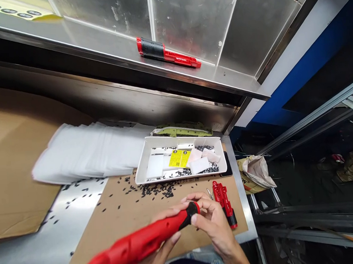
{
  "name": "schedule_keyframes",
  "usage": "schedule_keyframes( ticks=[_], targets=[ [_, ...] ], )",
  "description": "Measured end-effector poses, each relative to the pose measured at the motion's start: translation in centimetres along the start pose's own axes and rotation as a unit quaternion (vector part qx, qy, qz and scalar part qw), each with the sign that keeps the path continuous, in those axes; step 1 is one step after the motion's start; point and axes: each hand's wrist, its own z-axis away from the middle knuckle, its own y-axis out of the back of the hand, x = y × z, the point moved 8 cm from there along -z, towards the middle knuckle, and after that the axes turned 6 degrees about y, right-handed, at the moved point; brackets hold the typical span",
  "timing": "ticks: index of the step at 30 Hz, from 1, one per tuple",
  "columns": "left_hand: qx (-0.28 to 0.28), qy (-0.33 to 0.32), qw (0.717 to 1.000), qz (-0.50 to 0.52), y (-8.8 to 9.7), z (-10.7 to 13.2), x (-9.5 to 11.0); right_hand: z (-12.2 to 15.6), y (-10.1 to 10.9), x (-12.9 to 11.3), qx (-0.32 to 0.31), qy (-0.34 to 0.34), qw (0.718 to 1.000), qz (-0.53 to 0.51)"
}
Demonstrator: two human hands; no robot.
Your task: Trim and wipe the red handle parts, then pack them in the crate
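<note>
At R hand (pixel 217 224), red tool (pixel 141 241) slants, blk end (pixel 186 220) up-R.

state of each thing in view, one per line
red-black plastic housing: held by left hand and right hand
red-black part on steel shelf: lying
red-black part on brown cardboard: lying
white rectangular plastic tray: open, partly filled
small black pieces: loose, scattered
thin white sheets: stacked, fanned
tan sack: open

Tray (pixel 140 162) beyond held casing (pixel 141 242), sheets (pixel 91 153) left, phone (pixel 229 168) right.
</note>
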Motion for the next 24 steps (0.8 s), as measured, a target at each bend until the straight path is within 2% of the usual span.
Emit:
schedule_keyframes(
  ticks=[1, 3, 6, 8, 10, 15, 19, 22, 24],
  targets=[
    [0.008, -0.015, 1.000, 0.012, 0.6, -0.1, 0.1, 0.2, 0.2, -0.1, -0.013, 0.002, 1.000, 0.002],
    [0.015, -0.018, 0.998, 0.060, 1.7, -0.5, 0.0, 0.7, 1.0, -0.6, 0.001, 0.019, 0.999, 0.032],
    [-0.010, 0.037, 0.988, 0.147, 2.1, -1.0, -0.6, 1.6, 2.1, -1.7, 0.061, 0.058, 0.985, 0.147],
    [-0.026, 0.060, 0.982, 0.177, 1.9, -1.0, -0.6, 2.1, 1.6, -2.4, 0.077, 0.073, 0.971, 0.215],
    [-0.033, 0.072, 0.979, 0.189, 1.6, -0.9, -0.7, 2.6, 0.5, -3.0, 0.084, 0.091, 0.965, 0.233],
    [-0.022, 0.073, 0.984, 0.164, 1.1, -0.6, -1.1, 2.6, -2.3, -2.4, 0.064, 0.097, 0.979, 0.167],
    [-0.023, 0.079, 0.985, 0.149, 0.9, -0.7, -2.1, 2.0, -3.1, -1.6, 0.052, 0.100, 0.983, 0.142],
    [-0.034, 0.096, 0.984, 0.146, 0.9, -1.2, -2.7, 2.2, -3.2, -2.2, 0.031, 0.141, 0.959, 0.244],
    [-0.028, 0.084, 0.984, 0.154, 1.3, -1.7, -2.3, 2.5, -2.3, -2.6, 0.030, 0.170, 0.934, 0.314]
  ],
)
